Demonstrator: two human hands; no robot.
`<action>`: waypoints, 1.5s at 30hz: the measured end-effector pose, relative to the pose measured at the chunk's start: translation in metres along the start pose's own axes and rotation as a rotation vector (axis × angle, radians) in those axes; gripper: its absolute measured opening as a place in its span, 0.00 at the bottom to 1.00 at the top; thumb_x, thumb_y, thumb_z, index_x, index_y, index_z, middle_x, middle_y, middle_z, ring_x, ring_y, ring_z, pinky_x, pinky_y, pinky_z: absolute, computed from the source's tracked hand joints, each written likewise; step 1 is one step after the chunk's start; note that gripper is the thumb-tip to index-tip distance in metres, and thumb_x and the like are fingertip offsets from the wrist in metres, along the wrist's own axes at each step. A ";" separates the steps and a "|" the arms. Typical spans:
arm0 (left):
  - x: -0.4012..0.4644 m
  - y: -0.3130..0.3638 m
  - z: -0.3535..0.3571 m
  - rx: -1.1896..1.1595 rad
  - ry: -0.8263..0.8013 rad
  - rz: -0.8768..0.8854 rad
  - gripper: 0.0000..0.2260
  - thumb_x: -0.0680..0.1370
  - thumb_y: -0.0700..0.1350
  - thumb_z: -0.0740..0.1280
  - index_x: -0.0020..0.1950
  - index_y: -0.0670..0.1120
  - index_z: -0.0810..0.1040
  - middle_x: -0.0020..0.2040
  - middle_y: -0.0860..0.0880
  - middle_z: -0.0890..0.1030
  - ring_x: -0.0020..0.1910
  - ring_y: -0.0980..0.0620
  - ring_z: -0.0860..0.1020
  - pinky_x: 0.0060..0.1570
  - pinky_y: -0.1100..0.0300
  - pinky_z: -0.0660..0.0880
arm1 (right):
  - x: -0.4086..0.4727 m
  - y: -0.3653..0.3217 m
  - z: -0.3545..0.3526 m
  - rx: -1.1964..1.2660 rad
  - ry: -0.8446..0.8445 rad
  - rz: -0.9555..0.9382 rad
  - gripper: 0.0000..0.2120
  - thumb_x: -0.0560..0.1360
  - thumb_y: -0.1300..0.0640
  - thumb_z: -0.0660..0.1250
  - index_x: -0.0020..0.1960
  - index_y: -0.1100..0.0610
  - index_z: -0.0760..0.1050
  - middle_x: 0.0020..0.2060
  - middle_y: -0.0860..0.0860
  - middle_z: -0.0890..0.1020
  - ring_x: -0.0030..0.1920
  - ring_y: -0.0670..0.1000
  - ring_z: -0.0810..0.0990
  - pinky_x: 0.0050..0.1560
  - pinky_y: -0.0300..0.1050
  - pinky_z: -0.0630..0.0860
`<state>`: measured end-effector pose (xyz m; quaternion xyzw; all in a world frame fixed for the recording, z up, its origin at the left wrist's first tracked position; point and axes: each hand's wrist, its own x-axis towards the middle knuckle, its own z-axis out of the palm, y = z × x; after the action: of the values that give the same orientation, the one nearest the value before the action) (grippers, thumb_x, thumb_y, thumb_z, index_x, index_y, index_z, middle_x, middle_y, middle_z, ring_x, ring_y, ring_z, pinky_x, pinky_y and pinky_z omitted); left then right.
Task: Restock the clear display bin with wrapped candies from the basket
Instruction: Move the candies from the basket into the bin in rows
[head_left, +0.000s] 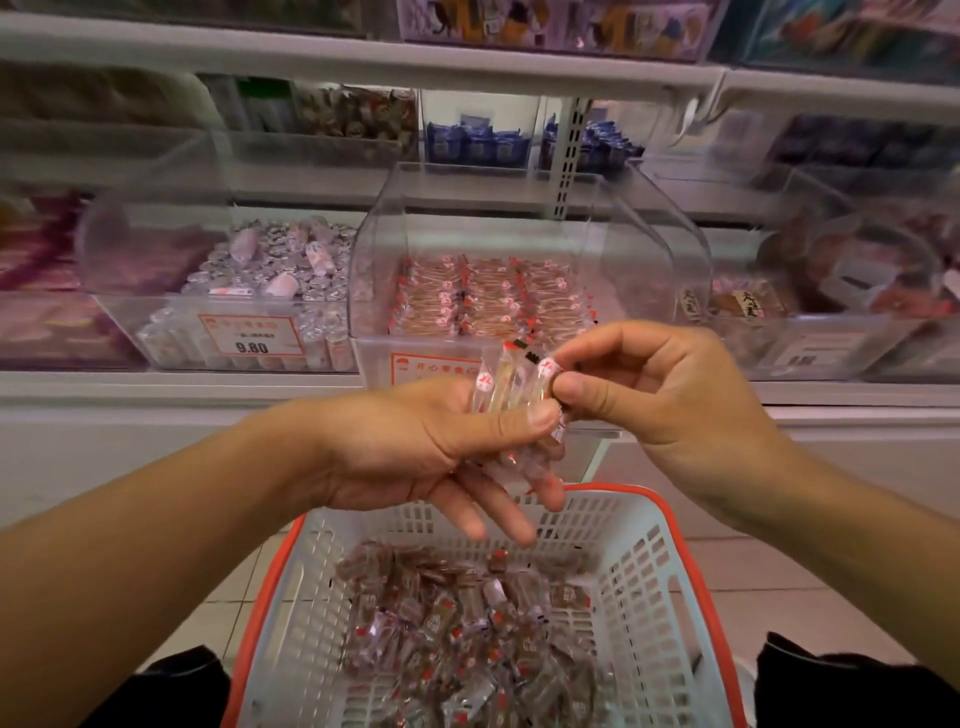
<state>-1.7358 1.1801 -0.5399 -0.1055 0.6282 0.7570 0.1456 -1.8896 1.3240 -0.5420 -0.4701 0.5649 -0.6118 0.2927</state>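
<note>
My left hand (431, 447) holds a small bunch of clear-wrapped candies (506, 387) under its thumb, above the basket. My right hand (660, 395) pinches the top end of one of those candies between thumb and forefinger. Straight ahead on the shelf stands the clear display bin (524, 208), its lid tipped up, with neat rows of the same red-marked candies (488, 299) inside. Below my hands sits a white basket with a red rim (649, 582), holding a loose heap of brown wrapped candies (467, 634).
A second clear bin (171, 317) of silver-wrapped sweets with a 9.80 price label stands to the left. Another bin (831, 322) of packaged goods is on the right. Upper shelves (363, 57) carry more packets. The floor under the basket is tiled.
</note>
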 end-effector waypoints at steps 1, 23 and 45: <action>0.001 -0.001 0.001 0.015 0.009 0.001 0.25 0.65 0.61 0.75 0.54 0.46 0.78 0.48 0.44 0.85 0.38 0.49 0.85 0.27 0.67 0.76 | -0.001 0.001 0.000 -0.023 0.005 -0.010 0.09 0.67 0.61 0.74 0.47 0.60 0.82 0.41 0.55 0.86 0.42 0.51 0.86 0.43 0.39 0.81; 0.036 0.071 -0.022 0.743 0.702 0.241 0.24 0.65 0.43 0.79 0.57 0.51 0.74 0.43 0.54 0.83 0.38 0.63 0.81 0.36 0.69 0.78 | 0.092 -0.076 -0.023 -1.229 -0.412 -0.229 0.21 0.62 0.44 0.72 0.54 0.45 0.77 0.44 0.40 0.79 0.44 0.43 0.77 0.47 0.48 0.78; 0.087 0.042 -0.078 0.994 0.402 0.283 0.04 0.76 0.50 0.66 0.49 0.53 0.79 0.38 0.54 0.81 0.37 0.60 0.79 0.39 0.58 0.74 | 0.131 -0.019 -0.031 -1.571 -0.625 0.242 0.21 0.68 0.45 0.75 0.35 0.49 0.61 0.34 0.46 0.67 0.34 0.53 0.68 0.31 0.44 0.67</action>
<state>-1.8339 1.1046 -0.5461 -0.0813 0.9332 0.3466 -0.0481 -1.9650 1.2240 -0.4893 -0.6204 0.7647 0.1507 0.0875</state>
